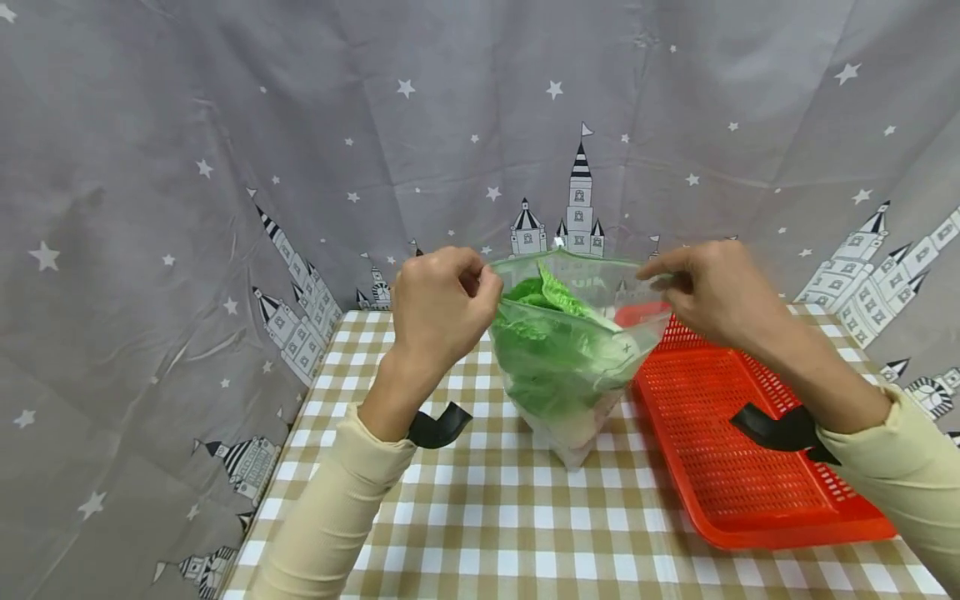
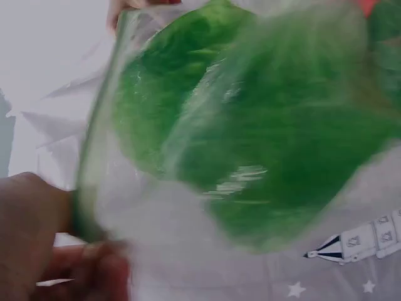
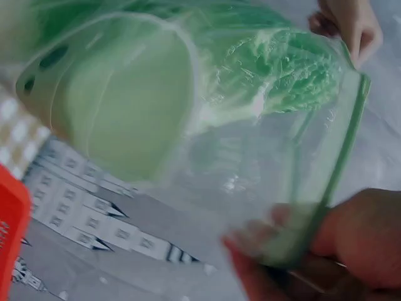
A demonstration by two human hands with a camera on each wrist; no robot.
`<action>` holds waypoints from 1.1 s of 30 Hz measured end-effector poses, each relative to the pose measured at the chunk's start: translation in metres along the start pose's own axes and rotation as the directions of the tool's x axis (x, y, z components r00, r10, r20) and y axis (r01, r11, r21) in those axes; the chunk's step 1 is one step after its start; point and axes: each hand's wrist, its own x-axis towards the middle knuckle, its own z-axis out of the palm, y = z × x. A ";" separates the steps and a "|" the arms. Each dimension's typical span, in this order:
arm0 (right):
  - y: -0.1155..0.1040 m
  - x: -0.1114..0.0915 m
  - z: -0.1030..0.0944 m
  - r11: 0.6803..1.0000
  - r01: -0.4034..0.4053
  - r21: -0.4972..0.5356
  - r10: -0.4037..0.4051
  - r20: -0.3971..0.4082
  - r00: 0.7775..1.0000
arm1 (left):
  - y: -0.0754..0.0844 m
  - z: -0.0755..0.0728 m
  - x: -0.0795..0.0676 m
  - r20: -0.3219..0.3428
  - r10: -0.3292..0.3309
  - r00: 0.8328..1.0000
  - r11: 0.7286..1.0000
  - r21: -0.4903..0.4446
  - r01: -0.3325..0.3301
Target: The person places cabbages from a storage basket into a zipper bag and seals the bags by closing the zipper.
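A clear zip-lock bag (image 1: 573, 354) with a green-edged mouth hangs between both hands, its bottom corner low over the checked tablecloth. Inside are green lettuce leaves (image 1: 555, 292), one pale-ribbed leaf poking up at the spread mouth. My left hand (image 1: 442, 300) pinches the left end of the bag's rim between thumb and fingers. At the opposite end, my right hand (image 1: 712, 283) grips the rim near its corner. The left wrist view shows the lettuce (image 2: 263, 138) pressed against the plastic; the right wrist view has the green zip strip (image 3: 348, 144) running into the right hand's fingers.
A red perforated plastic basket (image 1: 738, 433) sits on the right of the table, under the right forearm. Brown-and-white checked cloth (image 1: 465, 517) covers the table. Behind it hangs a grey curtain (image 1: 450, 125) printed with stars and castles.
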 end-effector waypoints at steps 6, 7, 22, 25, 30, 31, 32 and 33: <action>0.001 0.003 0.006 0.994 0.108 0.015 -0.106 -0.083 0.991 | -0.002 -0.001 -0.002 0.018 -0.061 0.998 0.998 -0.002 0.061; 0.001 0.002 0.007 0.990 0.142 0.010 -0.140 -0.103 0.985 | -0.002 -0.001 -0.002 0.019 -0.069 0.997 0.998 -0.006 0.069; -0.038 -0.044 0.038 0.909 0.339 -0.241 -0.365 -0.071 0.928 | -0.018 0.012 0.015 0.279 -0.289 0.915 0.886 -0.283 0.367; -0.032 -0.041 0.037 0.910 0.374 -0.179 -0.392 -0.078 0.916 | -0.042 0.025 0.029 0.438 -0.293 0.850 0.809 -0.360 0.464; -0.023 -0.040 0.034 0.889 0.451 -0.075 -0.457 -0.103 0.884 | -0.070 0.056 0.041 0.748 -0.110 0.654 0.696 -0.411 0.588; -0.022 -0.040 0.033 0.885 0.461 -0.061 -0.465 -0.109 0.878 | -0.072 0.061 0.042 0.766 -0.074 0.638 0.678 -0.431 0.596; -0.021 -0.041 0.033 0.883 0.468 -0.049 -0.470 -0.116 0.875 | -0.072 0.064 0.042 0.768 -0.050 0.638 0.662 -0.453 0.597; -0.019 -0.041 0.032 0.880 0.473 -0.039 -0.474 -0.122 0.872 | -0.072 0.066 0.043 0.752 -0.040 0.658 0.652 -0.480 0.588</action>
